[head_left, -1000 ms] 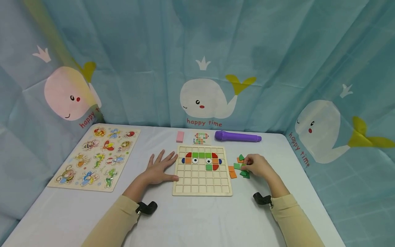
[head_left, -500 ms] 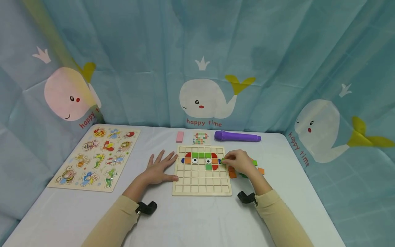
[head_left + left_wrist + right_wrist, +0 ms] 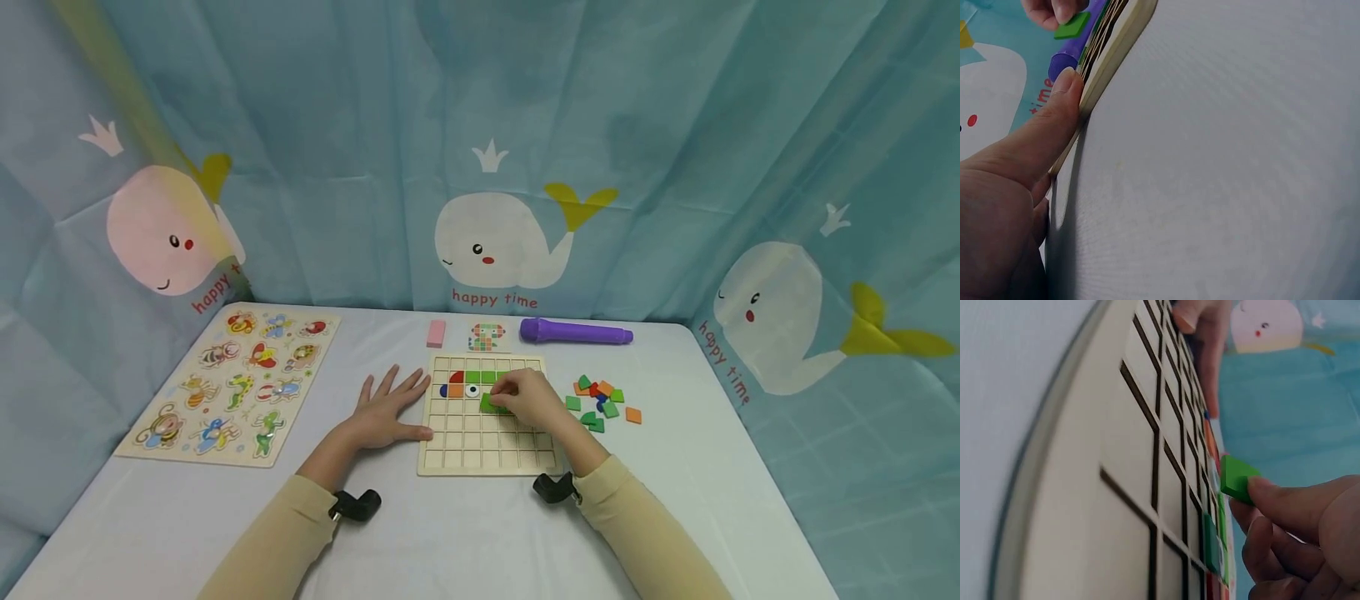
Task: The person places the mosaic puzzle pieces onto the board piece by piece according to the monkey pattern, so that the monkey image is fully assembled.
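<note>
My right hand [image 3: 531, 400] is over the wooden grid board [image 3: 480, 454], pinching a green square tile [image 3: 1236, 478] between thumb and fingers just above the cells. My left hand [image 3: 381, 414] lies with spread, straight fingers at the board's left edge, its thumb [image 3: 1060, 122] touching the rim. Set in the board are a red quarter-round tile [image 3: 457, 377], green tiles [image 3: 480, 377], an orange tile [image 3: 456, 391], a blue piece [image 3: 444, 391] and a white eye tile [image 3: 472, 391]. The right hand covers the pieces on the board's right part.
Several loose tiles [image 3: 633, 415] in green, orange, red and blue lie right of the board. Behind it are a pink block [image 3: 436, 333], a small pattern card [image 3: 487, 337] and a purple microphone-shaped stick [image 3: 576, 332]. A wooden insect puzzle [image 3: 232, 383] lies at the left.
My right hand has moved left from the loose tiles to above the board, carrying the green tile. An orange tile now lies farther right among the loose ones. My left hand stays in place.
</note>
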`<action>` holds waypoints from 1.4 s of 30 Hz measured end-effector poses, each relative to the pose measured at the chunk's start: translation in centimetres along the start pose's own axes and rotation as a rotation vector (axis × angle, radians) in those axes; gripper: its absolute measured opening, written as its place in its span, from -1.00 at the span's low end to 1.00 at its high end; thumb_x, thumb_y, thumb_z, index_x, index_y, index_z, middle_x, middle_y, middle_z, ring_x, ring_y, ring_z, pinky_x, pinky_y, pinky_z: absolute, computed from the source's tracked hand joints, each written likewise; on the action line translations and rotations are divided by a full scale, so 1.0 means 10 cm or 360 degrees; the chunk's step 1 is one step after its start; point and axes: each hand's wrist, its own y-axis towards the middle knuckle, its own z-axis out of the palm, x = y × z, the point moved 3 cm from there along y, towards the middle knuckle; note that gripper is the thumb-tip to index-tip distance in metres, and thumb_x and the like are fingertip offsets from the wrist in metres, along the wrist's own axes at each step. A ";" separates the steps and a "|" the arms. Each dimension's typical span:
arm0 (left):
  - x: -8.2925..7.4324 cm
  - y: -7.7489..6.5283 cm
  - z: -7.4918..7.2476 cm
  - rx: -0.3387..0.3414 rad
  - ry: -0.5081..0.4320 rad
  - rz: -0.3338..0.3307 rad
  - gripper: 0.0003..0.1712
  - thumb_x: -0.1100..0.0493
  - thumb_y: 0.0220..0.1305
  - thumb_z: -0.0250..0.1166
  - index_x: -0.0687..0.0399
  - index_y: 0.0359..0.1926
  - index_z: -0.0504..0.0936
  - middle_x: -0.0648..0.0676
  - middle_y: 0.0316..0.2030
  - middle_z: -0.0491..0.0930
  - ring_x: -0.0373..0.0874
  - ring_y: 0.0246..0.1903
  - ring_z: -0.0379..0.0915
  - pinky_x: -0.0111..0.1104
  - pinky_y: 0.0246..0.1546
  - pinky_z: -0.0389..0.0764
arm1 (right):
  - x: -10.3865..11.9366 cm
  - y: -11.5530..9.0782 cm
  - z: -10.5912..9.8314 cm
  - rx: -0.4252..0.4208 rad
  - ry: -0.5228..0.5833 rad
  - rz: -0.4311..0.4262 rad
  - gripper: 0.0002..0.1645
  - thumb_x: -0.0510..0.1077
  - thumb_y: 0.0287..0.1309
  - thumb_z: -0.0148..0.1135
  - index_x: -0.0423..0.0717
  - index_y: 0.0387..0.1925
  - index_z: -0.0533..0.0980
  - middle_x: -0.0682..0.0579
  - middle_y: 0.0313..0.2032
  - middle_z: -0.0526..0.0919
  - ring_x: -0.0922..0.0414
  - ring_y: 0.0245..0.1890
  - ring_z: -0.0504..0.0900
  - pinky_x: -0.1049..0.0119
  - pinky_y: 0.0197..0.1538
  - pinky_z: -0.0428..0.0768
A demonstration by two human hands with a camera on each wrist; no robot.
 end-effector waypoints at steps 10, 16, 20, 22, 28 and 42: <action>0.00 0.02 0.01 0.0008 -0.0013 0.0014 0.25 -0.54 0.01 0.35 -0.19 0.60 0.05 -0.02 0.62 -0.11 0.23 0.59 -0.54 0.26 0.45 -0.59 | 0.11 0.10 0.21 -0.0050 -0.0087 -0.0031 -0.92 -0.04 0.26 0.39 0.08 -0.32 0.72 0.23 -0.40 0.70 0.26 -0.41 0.59 0.30 -0.29 0.57; 0.02 0.03 0.04 0.0028 -0.0011 0.0023 0.27 -0.57 0.00 0.32 -0.20 0.61 0.03 -0.02 0.63 -0.12 0.22 0.59 -0.55 0.27 0.45 -0.57 | 0.16 0.12 0.27 -0.0041 -0.0209 0.0010 -0.91 0.01 0.25 0.41 0.14 -0.36 0.72 0.28 -0.45 0.67 0.29 -0.46 0.56 0.30 -0.30 0.56; 0.04 0.03 0.04 0.0008 -0.0002 0.0019 0.27 -0.58 0.00 0.32 -0.22 0.61 0.03 -0.04 0.63 -0.12 0.21 0.59 -0.55 0.25 0.45 -0.59 | 0.18 0.13 0.27 -0.0052 -0.0237 0.0003 -0.92 -0.01 0.22 0.43 0.12 -0.36 0.71 0.27 -0.46 0.65 0.27 -0.45 0.55 0.28 -0.29 0.56; 0.04 0.04 0.04 0.0001 0.0009 0.0013 0.27 -0.58 -0.01 0.32 -0.23 0.61 0.03 -0.05 0.62 -0.12 0.20 0.59 -0.55 0.24 0.45 -0.60 | 0.17 0.13 0.25 -0.0055 -0.0243 0.0004 -0.92 -0.02 0.22 0.43 0.11 -0.35 0.70 0.26 -0.44 0.65 0.26 -0.43 0.55 0.27 -0.28 0.55; 0.03 0.03 0.03 0.0000 -0.0007 0.0010 0.28 -0.57 -0.03 0.34 -0.22 0.60 0.05 -0.05 0.62 -0.10 0.20 0.60 -0.54 0.24 0.45 -0.59 | 0.08 0.06 0.10 -0.0093 -0.0249 0.0051 -0.91 -0.03 0.26 0.39 0.08 -0.25 0.72 0.22 -0.36 0.67 0.22 -0.32 0.58 0.23 -0.21 0.59; 0.03 0.03 0.03 -0.0001 -0.0016 0.0004 0.28 -0.56 -0.03 0.35 -0.20 0.60 0.05 -0.03 0.62 -0.11 0.21 0.59 -0.54 0.25 0.45 -0.60 | -0.39 -0.17 -0.51 -0.0252 -0.0182 0.0297 -0.80 -0.03 0.25 0.40 -0.01 -0.15 0.71 0.09 -0.32 0.68 0.13 -0.41 0.58 0.28 -0.44 0.52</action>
